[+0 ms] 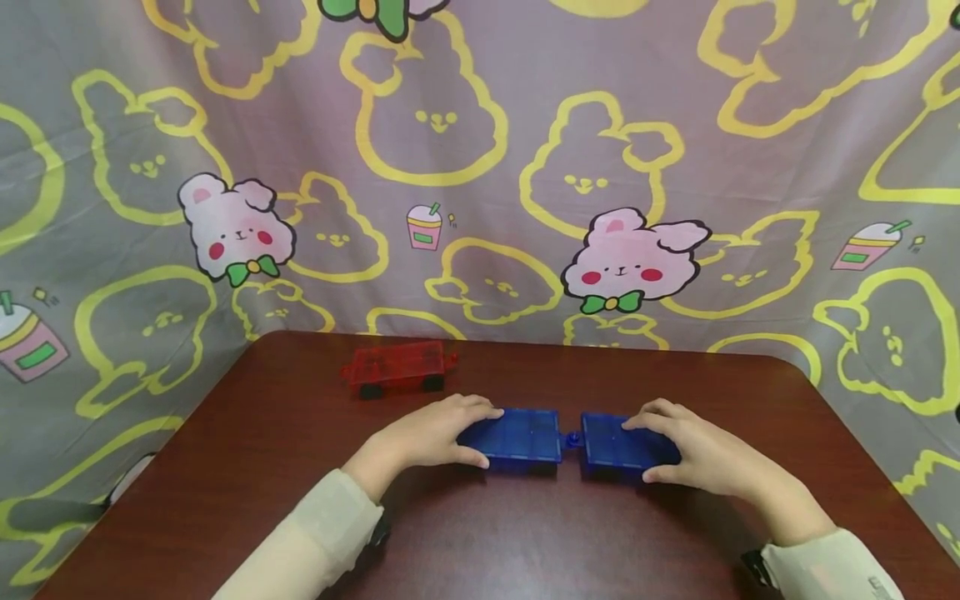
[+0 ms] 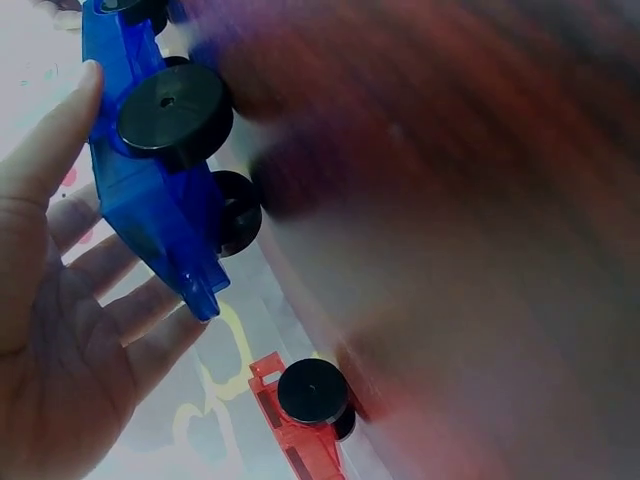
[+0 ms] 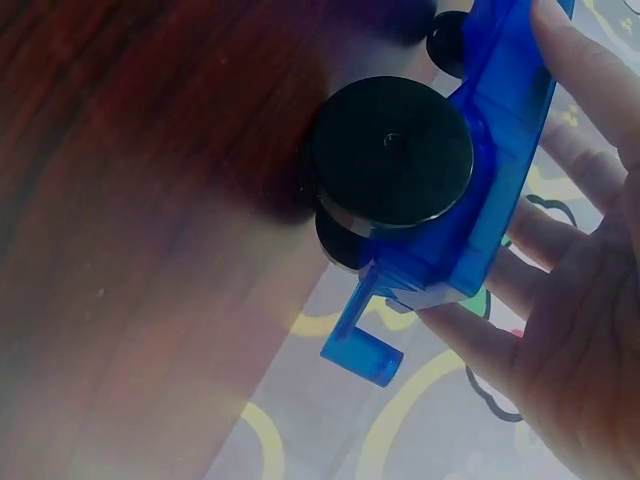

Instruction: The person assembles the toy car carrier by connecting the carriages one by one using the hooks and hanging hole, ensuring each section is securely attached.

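Two translucent blue toy car bases with black wheels stand end to end on the table, their couplings meeting at a small round blue joint (image 1: 573, 439). My left hand (image 1: 438, 433) grips the left blue car base (image 1: 525, 435) by its outer end, thumb on the near side and fingers on the far side. At the right, my right hand (image 1: 693, 450) holds the other blue car base (image 1: 618, 442) the same way. A black wheel (image 2: 175, 115) shows under the left base in the left wrist view, and another wheel (image 3: 392, 152) under the right base in the right wrist view.
Farther back to the left stands a translucent red toy car base (image 1: 397, 367) with black wheels. The dark brown table (image 1: 570, 542) ends at the back against a grey curtain (image 1: 480, 217) with yellow and pink cartoon prints.
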Tool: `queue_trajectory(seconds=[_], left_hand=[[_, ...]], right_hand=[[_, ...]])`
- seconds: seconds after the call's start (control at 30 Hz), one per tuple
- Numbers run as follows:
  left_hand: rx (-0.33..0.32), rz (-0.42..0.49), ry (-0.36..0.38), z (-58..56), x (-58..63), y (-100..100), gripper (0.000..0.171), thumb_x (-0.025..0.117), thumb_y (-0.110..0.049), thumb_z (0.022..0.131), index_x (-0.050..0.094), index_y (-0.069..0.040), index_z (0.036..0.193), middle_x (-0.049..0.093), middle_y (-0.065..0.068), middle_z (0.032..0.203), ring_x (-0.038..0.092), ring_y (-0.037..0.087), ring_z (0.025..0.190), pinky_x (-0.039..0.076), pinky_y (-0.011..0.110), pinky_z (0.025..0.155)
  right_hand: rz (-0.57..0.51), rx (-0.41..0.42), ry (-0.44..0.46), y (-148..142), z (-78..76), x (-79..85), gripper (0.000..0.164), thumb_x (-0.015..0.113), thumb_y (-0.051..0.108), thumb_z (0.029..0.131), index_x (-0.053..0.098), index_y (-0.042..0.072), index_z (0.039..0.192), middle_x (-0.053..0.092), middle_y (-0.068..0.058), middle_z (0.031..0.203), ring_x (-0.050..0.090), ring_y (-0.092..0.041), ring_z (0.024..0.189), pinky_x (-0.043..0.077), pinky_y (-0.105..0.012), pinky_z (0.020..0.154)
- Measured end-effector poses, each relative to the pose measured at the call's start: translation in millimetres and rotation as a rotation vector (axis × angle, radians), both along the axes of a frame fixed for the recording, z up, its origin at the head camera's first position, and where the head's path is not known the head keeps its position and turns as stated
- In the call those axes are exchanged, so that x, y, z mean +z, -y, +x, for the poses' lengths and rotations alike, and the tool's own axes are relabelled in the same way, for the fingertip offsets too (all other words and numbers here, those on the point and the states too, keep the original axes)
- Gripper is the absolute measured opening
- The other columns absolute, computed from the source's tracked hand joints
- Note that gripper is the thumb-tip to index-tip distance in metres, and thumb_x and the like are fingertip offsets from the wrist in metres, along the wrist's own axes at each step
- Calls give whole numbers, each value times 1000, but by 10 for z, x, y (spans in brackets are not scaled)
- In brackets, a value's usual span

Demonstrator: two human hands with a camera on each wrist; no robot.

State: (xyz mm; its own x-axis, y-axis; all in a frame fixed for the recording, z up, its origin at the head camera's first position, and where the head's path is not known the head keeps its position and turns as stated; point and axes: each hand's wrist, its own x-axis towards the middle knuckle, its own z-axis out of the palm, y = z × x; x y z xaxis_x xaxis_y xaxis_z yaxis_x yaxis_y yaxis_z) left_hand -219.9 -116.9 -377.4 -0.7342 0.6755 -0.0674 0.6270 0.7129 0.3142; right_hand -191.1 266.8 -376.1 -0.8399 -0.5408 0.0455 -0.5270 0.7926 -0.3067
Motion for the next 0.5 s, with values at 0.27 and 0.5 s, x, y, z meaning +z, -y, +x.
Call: queue_trajectory(seconds=[0.27,0.5], left_hand=[[-5,-26,9,6,58,27,71,69,-49,89,46,-20,150,45,4,154,40,24,144,39,45,115],[17,18,-42,-66,158,236,66,66,-47,92,47,-19,149,48,3,152,42,25,143,40,47,114]], right_hand=[[-45,-13,22,-42,8,69,67,80,40,80,58,14,137,54,-17,137,53,-40,123,48,-62,96],[-118,-31,37,21,-11,135,68,78,37,84,54,11,141,49,-22,144,47,-45,131,42,-66,101]])
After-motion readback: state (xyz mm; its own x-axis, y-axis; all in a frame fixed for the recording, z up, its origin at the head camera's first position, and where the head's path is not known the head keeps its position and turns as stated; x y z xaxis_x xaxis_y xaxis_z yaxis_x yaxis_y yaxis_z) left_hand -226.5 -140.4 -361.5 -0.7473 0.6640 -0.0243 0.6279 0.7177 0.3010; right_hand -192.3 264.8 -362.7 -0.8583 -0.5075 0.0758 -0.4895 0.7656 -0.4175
